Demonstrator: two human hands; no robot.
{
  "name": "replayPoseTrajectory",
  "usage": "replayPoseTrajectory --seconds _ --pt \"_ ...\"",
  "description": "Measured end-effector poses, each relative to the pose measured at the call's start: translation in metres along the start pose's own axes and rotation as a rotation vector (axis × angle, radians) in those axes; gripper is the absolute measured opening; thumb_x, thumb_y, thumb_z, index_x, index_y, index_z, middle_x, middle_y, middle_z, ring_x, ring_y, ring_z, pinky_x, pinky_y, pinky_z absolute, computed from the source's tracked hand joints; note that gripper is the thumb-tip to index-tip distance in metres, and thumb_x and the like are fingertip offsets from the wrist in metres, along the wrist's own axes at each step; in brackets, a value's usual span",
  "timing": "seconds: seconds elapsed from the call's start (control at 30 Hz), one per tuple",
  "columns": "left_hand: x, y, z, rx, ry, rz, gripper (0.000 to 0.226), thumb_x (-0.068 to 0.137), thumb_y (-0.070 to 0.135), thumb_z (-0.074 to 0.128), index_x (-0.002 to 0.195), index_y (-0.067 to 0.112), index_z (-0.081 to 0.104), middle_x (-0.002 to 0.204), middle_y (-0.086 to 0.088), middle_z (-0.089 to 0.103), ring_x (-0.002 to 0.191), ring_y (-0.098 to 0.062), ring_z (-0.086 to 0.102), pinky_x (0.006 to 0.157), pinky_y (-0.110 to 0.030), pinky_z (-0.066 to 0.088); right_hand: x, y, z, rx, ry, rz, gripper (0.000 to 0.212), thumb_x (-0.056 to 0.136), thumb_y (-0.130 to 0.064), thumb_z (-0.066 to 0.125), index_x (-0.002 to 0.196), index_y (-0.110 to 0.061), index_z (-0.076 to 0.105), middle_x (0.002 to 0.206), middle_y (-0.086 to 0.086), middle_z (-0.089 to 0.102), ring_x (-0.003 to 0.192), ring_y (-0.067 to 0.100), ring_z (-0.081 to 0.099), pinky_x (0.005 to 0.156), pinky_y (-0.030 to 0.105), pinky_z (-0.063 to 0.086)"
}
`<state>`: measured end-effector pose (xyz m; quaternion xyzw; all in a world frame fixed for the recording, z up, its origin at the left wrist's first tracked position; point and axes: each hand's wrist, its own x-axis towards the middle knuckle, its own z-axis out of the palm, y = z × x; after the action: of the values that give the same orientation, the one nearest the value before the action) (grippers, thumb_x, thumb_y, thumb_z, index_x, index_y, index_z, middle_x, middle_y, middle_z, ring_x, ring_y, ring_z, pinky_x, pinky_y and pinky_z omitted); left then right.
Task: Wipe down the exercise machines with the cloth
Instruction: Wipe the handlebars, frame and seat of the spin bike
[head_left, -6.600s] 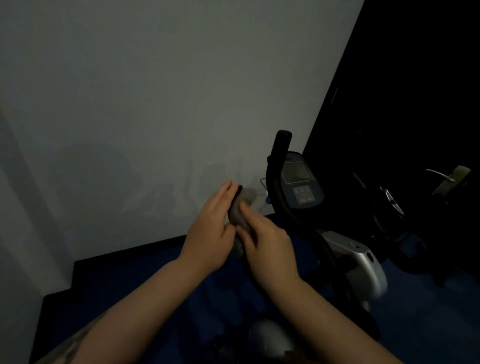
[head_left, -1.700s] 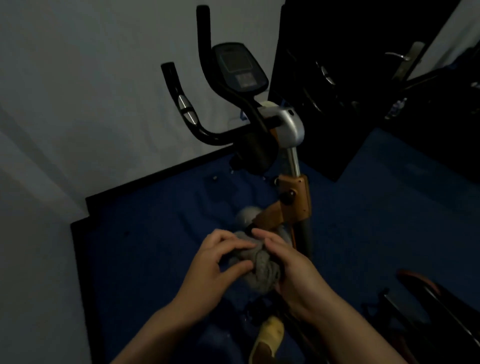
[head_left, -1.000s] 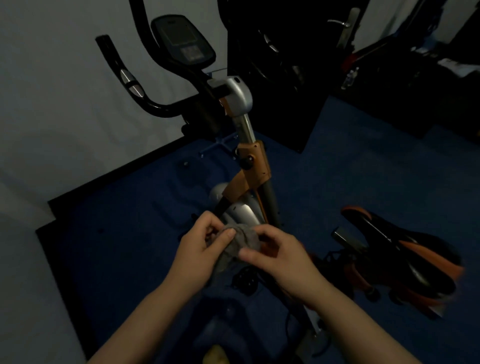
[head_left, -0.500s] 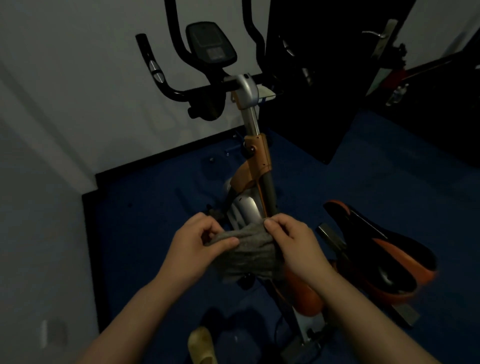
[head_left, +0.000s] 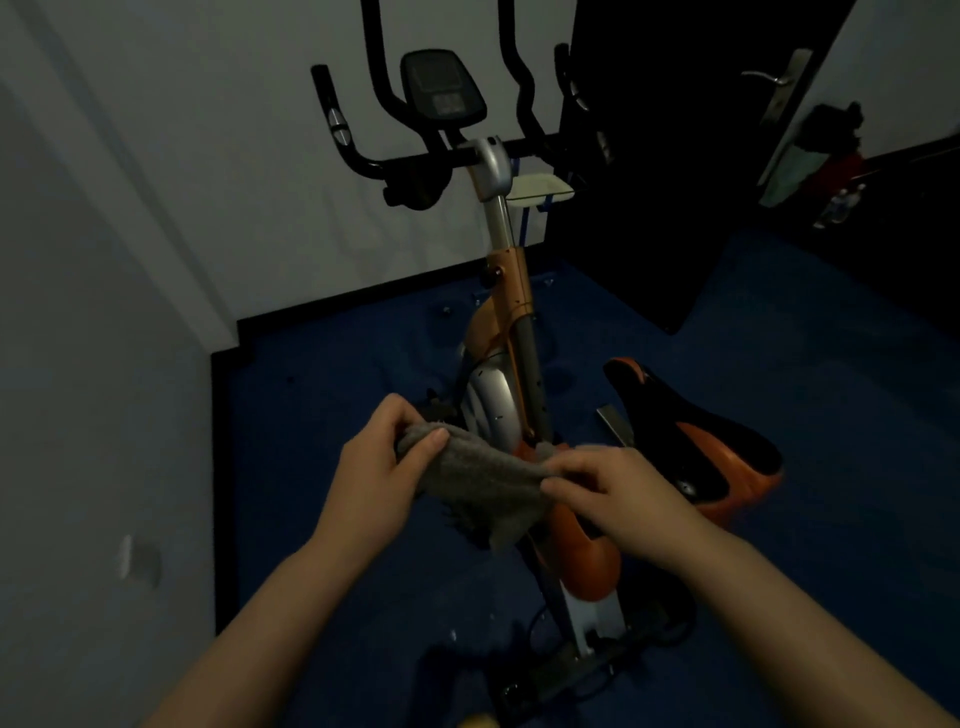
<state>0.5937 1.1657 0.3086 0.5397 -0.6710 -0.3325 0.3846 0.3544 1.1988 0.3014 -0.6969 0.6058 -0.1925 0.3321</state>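
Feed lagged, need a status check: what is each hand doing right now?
Left hand: pinches the left end of the grey cloth.
Right hand: pinches the cloth's right end.

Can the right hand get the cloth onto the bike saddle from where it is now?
Probably yes. The right hand pinches one end of the cloth, and the saddle sits just to its right with nothing between them. The left hand pinches the other end and would need to let go or follow.

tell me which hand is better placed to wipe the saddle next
Right, probably. The right hand pinches the cloth on the side nearest the orange-and-black saddle. The left hand grips the cloth's far end, across the bike frame.
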Motion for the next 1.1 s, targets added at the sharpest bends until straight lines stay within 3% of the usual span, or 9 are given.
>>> replayPoseTrajectory --seconds 0.13,0.3,0.47,0.6,0.67,0.8,0.87,0.97,1.1 --pt "-0.036 0.003 -0.002 0.026 0.016 -0.001 0.016 0.092 0.024 0.061 0.081 0.02 0.051 0.075 0.004 0.057 0.068 -0.003 0.055 0.055 -0.015 0.043 -0.026 -0.006 0.008 -0.238 0.138 0.0 0.018 0.089 -0.048 0.059 0.091 -0.033 0.07 0.094 -0.016 0.044 0.094 0.0 0.041 0.081 0.021 0.04" --pt "-0.086 0.004 0.006 -0.03 0.05 -0.047 0.011 0.093 0.024 0.06 0.084 0.022 0.054 0.077 0.007 0.06 0.073 -0.002 0.058 0.06 -0.014 0.045 -0.069 -0.01 0.035 0.185 0.137 0.2 0.022 0.092 -0.04 0.059 0.08 -0.026 0.07 0.079 -0.005 0.069 0.074 0.006 0.065 0.071 0.036 0.057" --pt "-0.142 0.014 0.046 -0.181 -0.034 -0.115 0.009 0.094 0.019 0.06 0.093 0.025 0.066 0.084 0.014 0.067 0.081 0.003 0.062 0.066 -0.008 0.045 -0.113 -0.016 0.064 0.687 0.204 0.436 0.03 0.097 -0.026 0.055 0.089 -0.003 0.072 0.082 0.016 0.072 0.075 0.024 0.069 0.06 0.031 0.058" --pt "-0.19 0.034 0.098 -0.123 -0.193 -0.078 0.023 0.094 0.027 0.06 0.115 0.035 0.061 0.115 0.022 0.06 0.107 0.007 0.053 0.09 -0.011 0.041 -0.152 -0.016 0.06 0.909 0.229 0.56 0.035 0.097 -0.036 0.054 0.099 -0.006 0.072 0.077 0.005 0.073 0.071 0.017 0.069 0.061 0.028 0.056" --pt "-0.208 0.045 0.12 -0.023 -0.311 0.035 0.047 0.095 0.033 0.057 0.14 0.036 0.042 0.139 0.029 0.037 0.128 0.013 0.029 0.104 -0.005 0.023 -0.17 -0.007 0.05 0.836 0.28 0.507 0.032 0.091 -0.038 0.063 0.094 -0.009 0.074 0.086 0.006 0.075 0.08 0.017 0.071 0.063 0.023 0.054" --pt "-0.224 0.059 0.147 0.135 -0.608 0.275 0.061 0.098 0.034 0.052 0.143 0.044 0.013 0.143 0.04 -0.012 0.125 0.029 -0.018 0.101 0.003 -0.002 -0.199 0.026 0.025 0.74 0.358 0.471 0.014 0.084 -0.026 0.073 0.09 -0.013 0.074 0.083 0.0 0.075 0.081 0.012 0.072 0.066 0.02 0.054" --pt "-0.224 0.058 0.156 0.182 -0.701 0.306 0.052 0.098 0.034 0.05 0.145 0.042 0.029 0.148 0.038 -0.002 0.133 0.023 -0.004 0.106 -0.001 0.008 -0.214 0.051 0.016 0.63 0.363 0.457 0.007 0.084 -0.024 0.073 0.087 -0.018 0.073 0.083 -0.002 0.075 0.085 0.014 0.071 0.075 0.029 0.057" --pt "-0.216 0.062 0.176 0.199 -0.741 0.257 0.035 0.097 0.032 0.052 0.13 0.044 0.053 0.136 0.032 0.043 0.125 0.012 0.036 0.103 -0.01 0.032 -0.238 0.094 -0.002 0.166 0.34 0.388 0.007 0.086 -0.034 0.07 0.081 -0.031 0.066 0.076 -0.01 0.069 0.076 0.003 0.066 0.068 0.026 0.054" --pt "-0.196 0.065 0.232 0.075 -0.599 0.003 0.028 0.094 0.024 0.059 0.099 0.051 0.062 0.11 0.027 0.064 0.103 0.01 0.057 0.094 -0.021 0.047 -0.269 0.153 -0.036 -0.4 0.221 0.281 0.018 0.094 -0.045 0.054 0.104 -0.032 0.06 0.097 -0.011 0.067 0.088 0.009 0.062 0.069 0.027 0.047"
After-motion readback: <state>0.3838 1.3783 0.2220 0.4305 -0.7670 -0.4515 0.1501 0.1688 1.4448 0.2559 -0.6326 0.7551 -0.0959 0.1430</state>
